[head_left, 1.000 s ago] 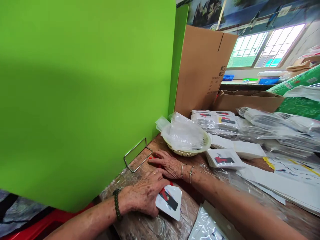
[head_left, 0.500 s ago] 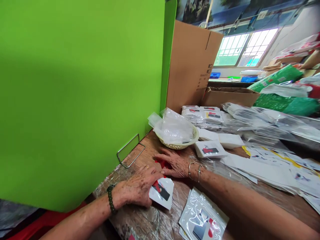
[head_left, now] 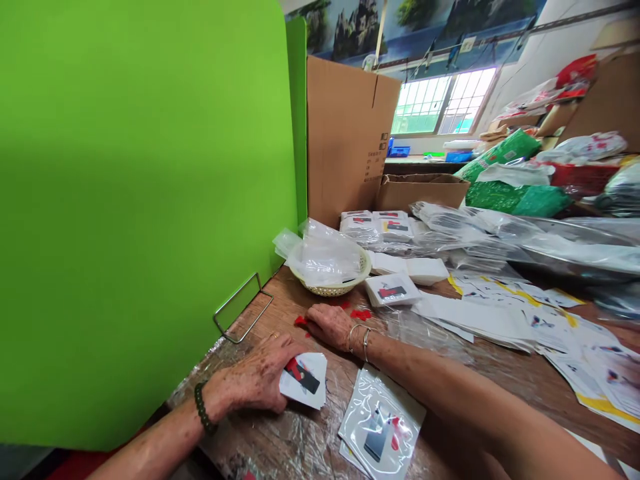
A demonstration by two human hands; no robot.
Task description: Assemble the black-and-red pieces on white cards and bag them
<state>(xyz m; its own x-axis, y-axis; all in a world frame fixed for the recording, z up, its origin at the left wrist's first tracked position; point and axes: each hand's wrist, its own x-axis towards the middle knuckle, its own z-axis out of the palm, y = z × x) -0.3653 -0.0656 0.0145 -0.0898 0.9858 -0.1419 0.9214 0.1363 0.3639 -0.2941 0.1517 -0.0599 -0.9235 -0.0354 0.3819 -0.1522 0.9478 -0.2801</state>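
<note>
My left hand (head_left: 265, 373) is wrapped round a small stack of white printed cards (head_left: 305, 381), whose top card shows a black and red item. Ahead of it, my right hand (head_left: 327, 325) rests low over the wooden table with its fingers closed at a small red piece (head_left: 301, 321). What the red piece is, I cannot make out. More red bits (head_left: 361, 314) lie just beyond that hand. Below my right forearm, a few glossy picture packets (head_left: 383, 427) are stacked on the table.
A pale basket (head_left: 327, 291) holds clear plastic bags (head_left: 330, 257). Beside it sit a stack of white cards (head_left: 393, 290) and loose printed sheets (head_left: 540, 320). A bent wire stand (head_left: 243, 308) is against the green panel (head_left: 150, 200). A tall cardboard box (head_left: 345, 147) stands behind.
My right hand has drawn apart from the left, and its spread fingers have closed at a red piece. The left hand keeps hold of the cards. The view has swung right.
</note>
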